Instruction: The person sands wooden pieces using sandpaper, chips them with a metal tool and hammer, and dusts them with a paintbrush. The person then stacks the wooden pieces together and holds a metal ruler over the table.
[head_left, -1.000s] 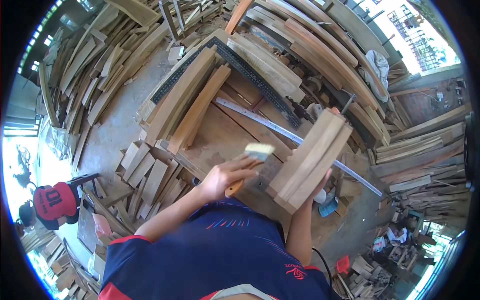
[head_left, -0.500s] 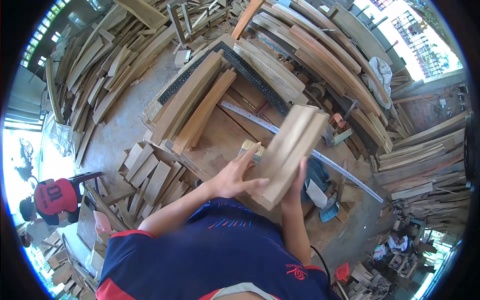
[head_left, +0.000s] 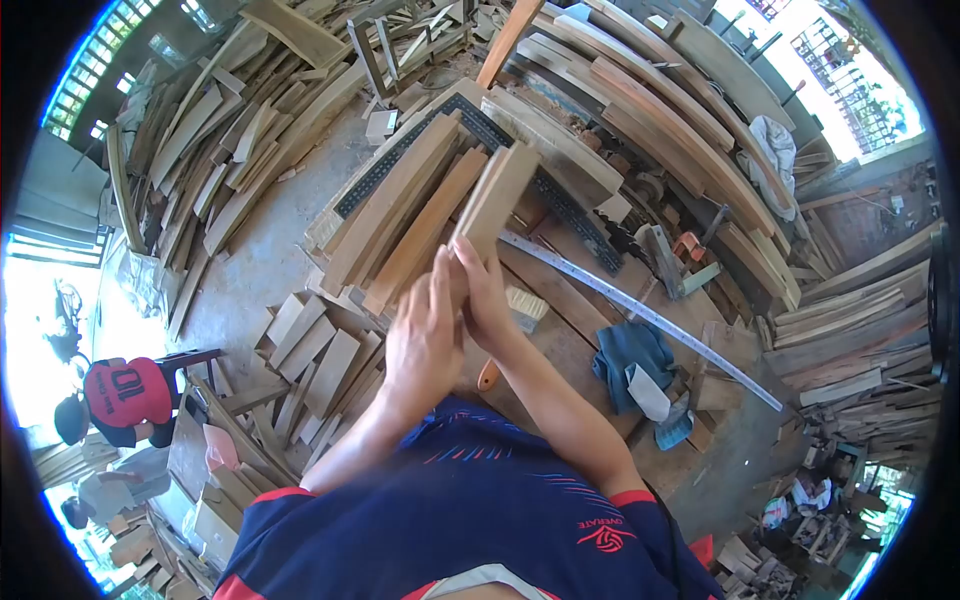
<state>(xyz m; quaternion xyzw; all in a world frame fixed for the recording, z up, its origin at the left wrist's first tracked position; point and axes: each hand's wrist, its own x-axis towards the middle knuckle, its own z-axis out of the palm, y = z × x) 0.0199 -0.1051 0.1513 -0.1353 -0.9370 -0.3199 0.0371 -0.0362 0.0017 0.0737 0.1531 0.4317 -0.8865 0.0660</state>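
Note:
Both of my hands are at the near end of a short stack of wooden boards [head_left: 503, 195], tilted up over the bench and pointing away from me. My left hand [head_left: 422, 335] presses along its left side and near end, fingers together. From the right, my right hand [head_left: 484, 295] grips the same end, thumb and fingers close to the left hand's fingertips. Exactly how the fingers wrap the wood is partly hidden. Beneath my right forearm lies a brush with pale bristles [head_left: 527, 303]; its orange handle [head_left: 488, 376] shows on the other side of the arm.
On the bench are upright boards [head_left: 400, 205], a black carpenter's square [head_left: 485, 122], a long metal ruler [head_left: 650, 315] and a dark teal cloth [head_left: 632, 360]. Timber piles [head_left: 215, 150] surround it. Wood blocks [head_left: 312, 345] lie at left. A person in a red shirt [head_left: 128, 392] is far left.
The boards have moved left and away from me, turning more edge-on. My right hand has swung left across the bench, beside my left hand. The brush is now more visible.

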